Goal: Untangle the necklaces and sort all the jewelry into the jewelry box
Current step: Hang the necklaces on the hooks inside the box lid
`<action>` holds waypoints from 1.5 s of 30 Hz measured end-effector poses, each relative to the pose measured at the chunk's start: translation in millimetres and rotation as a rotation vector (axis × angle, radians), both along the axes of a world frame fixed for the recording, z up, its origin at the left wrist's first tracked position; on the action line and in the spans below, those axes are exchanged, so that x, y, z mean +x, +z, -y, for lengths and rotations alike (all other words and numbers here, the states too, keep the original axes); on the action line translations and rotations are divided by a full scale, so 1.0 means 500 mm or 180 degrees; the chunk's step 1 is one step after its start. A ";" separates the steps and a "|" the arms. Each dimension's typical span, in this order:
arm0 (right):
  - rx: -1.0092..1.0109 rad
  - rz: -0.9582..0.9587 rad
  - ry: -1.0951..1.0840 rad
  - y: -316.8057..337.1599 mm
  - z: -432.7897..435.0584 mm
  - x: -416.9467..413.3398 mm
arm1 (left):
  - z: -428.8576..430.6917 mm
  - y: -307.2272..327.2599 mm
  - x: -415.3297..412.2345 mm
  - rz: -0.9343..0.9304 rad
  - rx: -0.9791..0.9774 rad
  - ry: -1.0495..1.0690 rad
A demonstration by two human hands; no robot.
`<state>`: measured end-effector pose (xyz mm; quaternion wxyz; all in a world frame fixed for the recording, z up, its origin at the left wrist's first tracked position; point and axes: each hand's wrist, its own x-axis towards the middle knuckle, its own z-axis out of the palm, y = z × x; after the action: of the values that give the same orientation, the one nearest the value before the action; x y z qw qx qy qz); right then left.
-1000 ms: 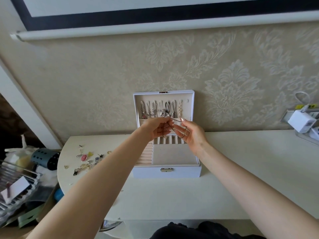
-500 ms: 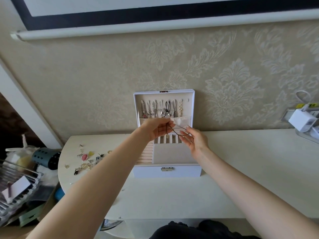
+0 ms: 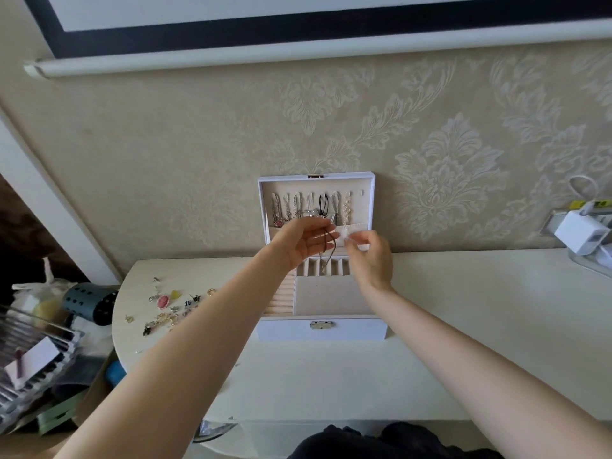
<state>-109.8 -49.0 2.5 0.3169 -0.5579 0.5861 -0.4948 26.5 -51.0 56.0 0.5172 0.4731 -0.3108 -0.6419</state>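
Left hand grip: the left hand (image 3: pixel 303 241) is raised in front of the open lid with its palm turned to the right, thumb and fingertips closed in a pinch on the dark cord necklace (image 3: pixel 329 250).
Necklace: the cord hangs from that pinch across the palm, and its lower end reaches the row of narrow slots (image 3: pixel 334 266) at the back of the tray.
Right hand grip: the right hand (image 3: pixel 372 260) is just beside the left with its fingers bent. The fingertips (image 3: pixel 351 238) are blurred against the fabric pocket (image 3: pixel 357 226), so I cannot tell whether they hold anything.
Lid: the lid (image 3: pixel 367 193) stands upright against the wallpapered wall, with a row of hung necklaces (image 3: pixel 298 207) on hooks above the pocket.
Box: the white jewelry box (image 3: pixel 284 331) sits on the table (image 3: pixel 463 309), its clasp (image 3: pixel 320 324) facing the person. Ring rolls (image 3: pixel 281 296) fill the left of the tray.
Left of the box: loose jewelry (image 3: pixel 165 309) is scattered on the tabletop, well apart from both hands.
Far right: a white charger (image 3: pixel 581 231) is plugged in at the wall.
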 end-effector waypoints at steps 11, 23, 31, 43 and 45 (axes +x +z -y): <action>0.0318 -0.0260 0.0723 0.054 0.056 0.005 | -0.011 0.009 -0.015 0.0032 -0.0008 -0.0129; 0.0401 -0.0645 0.1576 0.105 0.086 -0.037 | 0.033 0.011 -0.013 0.4039 -0.1410 -0.0955; 0.0475 -0.0169 0.1299 0.108 0.133 -0.060 | 0.095 0.008 -0.043 0.3956 -0.1409 -0.0219; -0.0576 -0.0167 0.0576 0.075 0.218 -0.072 | 0.186 -0.037 -0.083 0.3277 -0.1283 0.0428; -0.0781 -0.0346 0.0482 0.068 0.230 -0.071 | 0.196 -0.042 -0.092 0.3165 -0.1219 0.0905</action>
<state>-145.5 -164.0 36.5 0.2505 -0.6611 0.4937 -0.5064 -19.6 -149.2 35.1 0.4665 0.6540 -0.5620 -0.1968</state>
